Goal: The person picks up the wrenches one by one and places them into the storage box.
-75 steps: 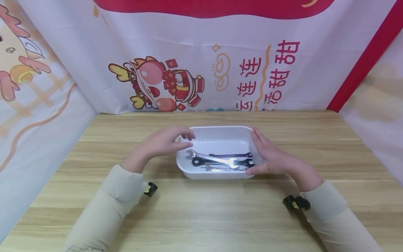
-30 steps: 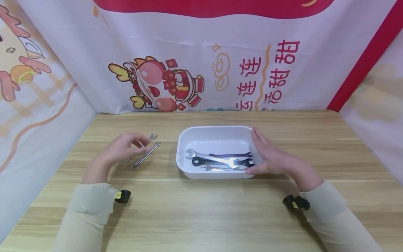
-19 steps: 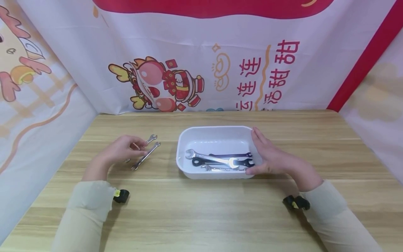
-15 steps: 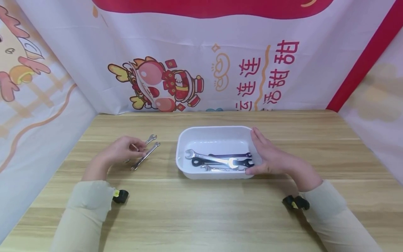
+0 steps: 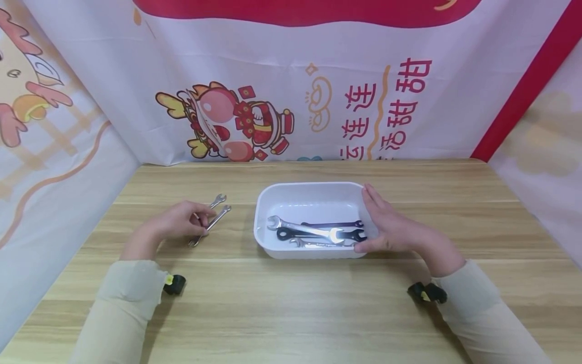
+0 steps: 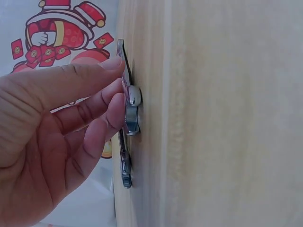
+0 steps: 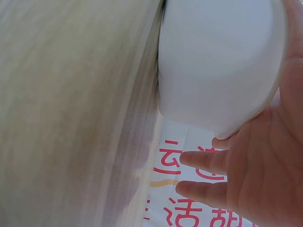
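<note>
Two small silver open-end wrenches lie side by side at a slant on the table's left. My left hand reaches over them, thumb and fingertips pinching the nearer wrench; the farther wrench is partly hidden by the fingers. In the left wrist view, the left hand's thumb and curled fingers come right up to the metal. My right hand rests on the right end of a white plastic bin, its fingers straight along the rim and the thumb at the near corner.
Inside the bin lie a big silver open-end wrench, a black wrench, a dark purple one and another silver one. A printed cloth hangs behind the wooden table.
The left hand moved from over the bin's left end to the two wrenches at left, then its thumb and fingers closed onto the nearer one. Right hand and bin stayed put.
</note>
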{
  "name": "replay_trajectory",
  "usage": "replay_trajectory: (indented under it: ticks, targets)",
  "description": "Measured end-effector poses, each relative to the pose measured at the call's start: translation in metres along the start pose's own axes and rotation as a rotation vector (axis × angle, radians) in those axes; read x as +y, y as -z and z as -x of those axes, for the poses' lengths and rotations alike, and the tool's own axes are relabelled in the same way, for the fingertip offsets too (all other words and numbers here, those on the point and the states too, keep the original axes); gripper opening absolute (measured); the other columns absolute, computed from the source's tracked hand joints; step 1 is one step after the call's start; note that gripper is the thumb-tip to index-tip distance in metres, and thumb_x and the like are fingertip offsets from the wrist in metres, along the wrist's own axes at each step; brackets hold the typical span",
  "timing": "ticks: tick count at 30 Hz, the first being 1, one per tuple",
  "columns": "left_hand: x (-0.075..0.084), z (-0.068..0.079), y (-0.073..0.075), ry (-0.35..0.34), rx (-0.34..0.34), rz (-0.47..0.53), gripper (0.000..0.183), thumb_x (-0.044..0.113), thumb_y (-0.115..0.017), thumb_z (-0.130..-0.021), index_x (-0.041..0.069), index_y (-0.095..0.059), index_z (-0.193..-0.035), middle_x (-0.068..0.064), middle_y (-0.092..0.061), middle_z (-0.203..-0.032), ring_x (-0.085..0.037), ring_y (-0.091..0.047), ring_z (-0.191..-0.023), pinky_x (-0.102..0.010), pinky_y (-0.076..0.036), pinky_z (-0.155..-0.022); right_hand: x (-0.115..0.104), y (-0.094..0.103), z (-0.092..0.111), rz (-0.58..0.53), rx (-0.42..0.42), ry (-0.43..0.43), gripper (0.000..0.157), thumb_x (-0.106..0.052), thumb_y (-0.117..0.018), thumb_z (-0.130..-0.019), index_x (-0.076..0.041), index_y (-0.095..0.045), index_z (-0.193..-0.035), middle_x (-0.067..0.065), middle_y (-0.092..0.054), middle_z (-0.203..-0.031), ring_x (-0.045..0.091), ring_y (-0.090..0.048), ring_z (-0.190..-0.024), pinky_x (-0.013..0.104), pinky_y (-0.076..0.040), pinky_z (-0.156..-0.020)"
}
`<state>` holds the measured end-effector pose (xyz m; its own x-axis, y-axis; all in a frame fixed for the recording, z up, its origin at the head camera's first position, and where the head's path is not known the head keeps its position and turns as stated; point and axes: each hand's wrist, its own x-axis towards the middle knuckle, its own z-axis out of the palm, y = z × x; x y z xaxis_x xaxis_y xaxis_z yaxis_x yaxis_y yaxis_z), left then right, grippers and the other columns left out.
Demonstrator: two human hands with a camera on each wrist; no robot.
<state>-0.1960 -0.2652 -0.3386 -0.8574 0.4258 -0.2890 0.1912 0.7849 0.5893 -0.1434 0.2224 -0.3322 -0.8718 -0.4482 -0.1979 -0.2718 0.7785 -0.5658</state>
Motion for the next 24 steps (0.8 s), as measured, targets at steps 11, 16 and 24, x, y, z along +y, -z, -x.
replay_trajectory:
  ticks: [11,16,24]
  targets:
    - [0.004,-0.002,-0.0037,-0.042,-0.041,-0.016,0.029,-0.003,-0.068,-0.088,0.003,-0.068,-0.116,-0.007,-0.063,-0.091,-0.019,-0.056,-0.081,-0.025,-0.051,-0.067,-0.0005,0.0003,0.002,0.002,0.002,0.009,0.134,-0.054,-0.08,-0.076,-0.006,0.015,-0.157,0.01,0.025,-0.165,0.041,0.01,-0.153,0.063,-0.011,-0.12]
    - [0.0052,-0.004,-0.0053,-0.049,-0.038,-0.009,0.021,0.0,-0.073,-0.085,0.002,-0.07,-0.106,-0.006,-0.062,-0.086,-0.018,-0.055,-0.078,-0.023,-0.05,-0.063,-0.0012,0.0009,0.0035,0.008,0.004,0.022,0.133,-0.055,-0.079,-0.077,-0.005,0.015,-0.157,0.012,0.024,-0.165,0.043,0.009,-0.153,0.063,-0.012,-0.12]
    - [0.0068,-0.0058,-0.0055,-0.042,-0.042,-0.03,0.013,-0.005,-0.069,-0.084,0.002,-0.069,-0.095,-0.005,-0.063,-0.082,-0.017,-0.057,-0.076,-0.023,-0.052,-0.063,-0.0019,0.0017,0.003,0.007,0.0,0.014,0.134,-0.056,-0.079,-0.077,-0.007,0.017,-0.157,0.011,0.024,-0.165,0.042,0.009,-0.153,0.062,-0.012,-0.12]
